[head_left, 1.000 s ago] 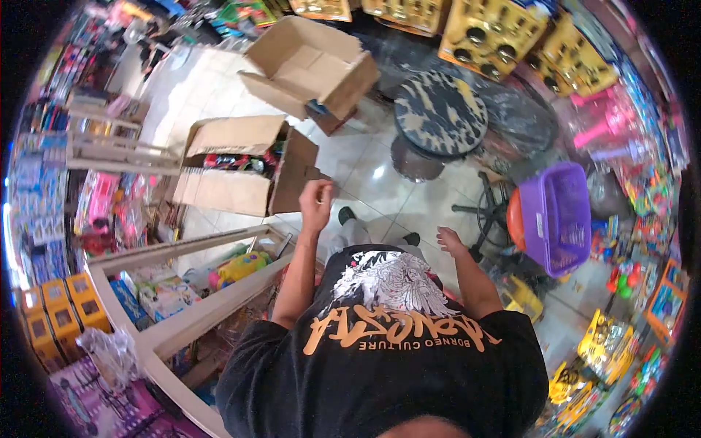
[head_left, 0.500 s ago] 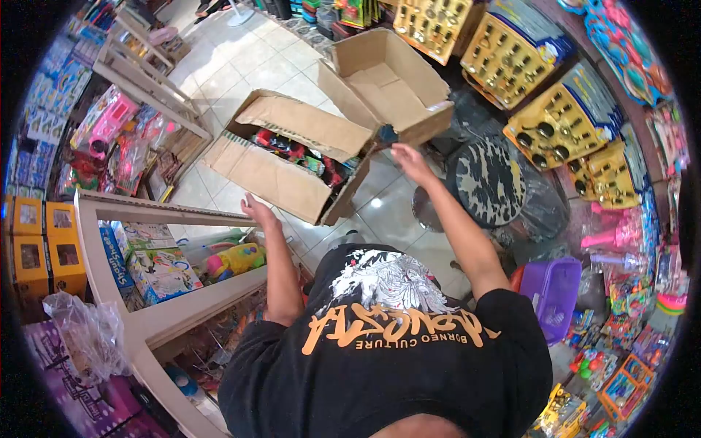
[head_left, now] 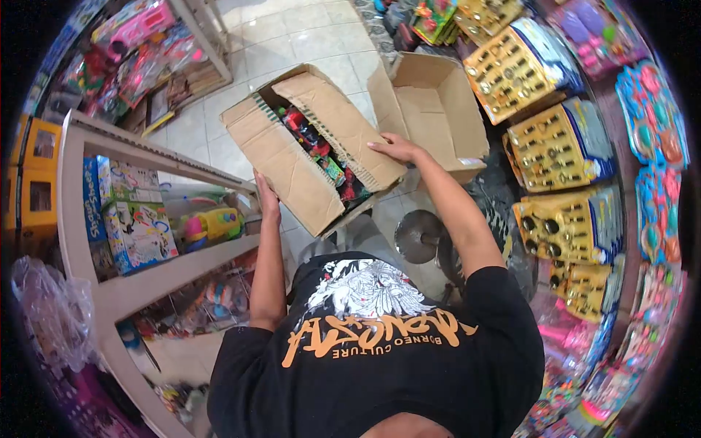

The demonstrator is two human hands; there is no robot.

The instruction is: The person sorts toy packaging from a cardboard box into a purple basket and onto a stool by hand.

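Between my two hands is a cardboard box (head_left: 252,150) with its top flaps partly folded in. Through the gap show red, black and green packaged items (head_left: 321,153), too jumbled to name. My left hand (head_left: 267,198) presses flat along the box's near left side, fingers pointing forward. At the right end, my right hand (head_left: 398,148) grips the box's edge and flap, fingers lying over the top. Whether the box touches the floor cannot be made out.
A second cardboard box (head_left: 431,109) stands open just beyond my right hand. To the left is a shelf unit (head_left: 161,150) with boxed toys. Several carded toy kitchen sets (head_left: 526,69) hang at right. A round stool-like disc (head_left: 418,236) sits below my right forearm. Pale tiles (head_left: 292,47) cover the floor.
Both hands have closed in from beside the box onto its sides. The view has shifted, and the box now sits slightly tilted between my hands.
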